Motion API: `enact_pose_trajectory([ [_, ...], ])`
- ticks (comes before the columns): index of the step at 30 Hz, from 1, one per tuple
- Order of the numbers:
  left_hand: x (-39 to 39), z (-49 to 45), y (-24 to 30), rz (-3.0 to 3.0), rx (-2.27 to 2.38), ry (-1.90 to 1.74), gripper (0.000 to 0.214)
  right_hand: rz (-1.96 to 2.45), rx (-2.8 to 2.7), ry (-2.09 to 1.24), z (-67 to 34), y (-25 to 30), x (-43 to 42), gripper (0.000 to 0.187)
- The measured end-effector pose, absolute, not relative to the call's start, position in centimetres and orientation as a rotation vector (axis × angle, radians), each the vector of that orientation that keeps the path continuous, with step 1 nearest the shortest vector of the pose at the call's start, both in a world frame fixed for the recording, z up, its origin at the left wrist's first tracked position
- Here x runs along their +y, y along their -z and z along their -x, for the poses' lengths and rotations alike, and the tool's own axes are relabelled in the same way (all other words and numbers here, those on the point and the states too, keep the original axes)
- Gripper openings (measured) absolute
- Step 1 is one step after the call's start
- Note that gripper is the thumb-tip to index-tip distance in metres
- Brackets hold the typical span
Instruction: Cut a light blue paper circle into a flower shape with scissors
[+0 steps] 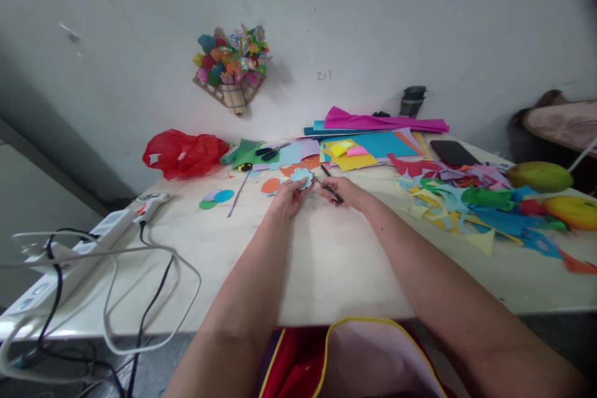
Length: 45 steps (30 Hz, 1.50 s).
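A thin, pale-blue paper flower (302, 178) with rounded, scalloped petals is pinched in the left grip (293, 195); the right grip (342, 190) is closed around dark-handled scissors (334, 194), their blades angled toward the flower, though whether they touch it cannot be told. Just left of the left grip lies a flat orange paper disc (270, 186); farther left, blue (224, 196), green and lilac discs overlap. Beyond both grips are smooth sheets of coloured paper (392, 144) and a rumpled magenta roll (382, 119). Well right of the right grip, jagged paper scraps (487, 199) heap up beside two smooth, rounded yellow-green and orange fruits (538, 176).

Left and beyond the left grip sits a crinkled red plastic bag (184, 154), its contents unclear. High beyond the left grip, a slatted wall holder (234, 99) carries a dense bunch of many-coloured flowers (228, 62).

Under the grips spreads a pale, matte tabletop (326, 261). Left and nearer the body, a white power strip (93, 242) trails looping cables (198, 280). Behind everything stands a plain grey-white wall (354, 25) marked "217".
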<state>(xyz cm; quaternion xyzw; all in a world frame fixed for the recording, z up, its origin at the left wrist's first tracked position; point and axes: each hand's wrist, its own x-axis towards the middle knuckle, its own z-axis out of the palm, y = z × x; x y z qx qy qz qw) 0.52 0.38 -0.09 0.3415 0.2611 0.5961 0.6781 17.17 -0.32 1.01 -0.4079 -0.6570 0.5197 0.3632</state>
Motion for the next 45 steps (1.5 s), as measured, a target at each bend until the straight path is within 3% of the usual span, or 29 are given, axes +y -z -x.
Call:
enact_pose_trajectory([
  [45, 0.28, -0.26, 0.00, -0.791, 0.653, -1.351, 0.015, 1.077, -1.776, -1.245, -17.39, -1.40, -0.78, 0.025],
])
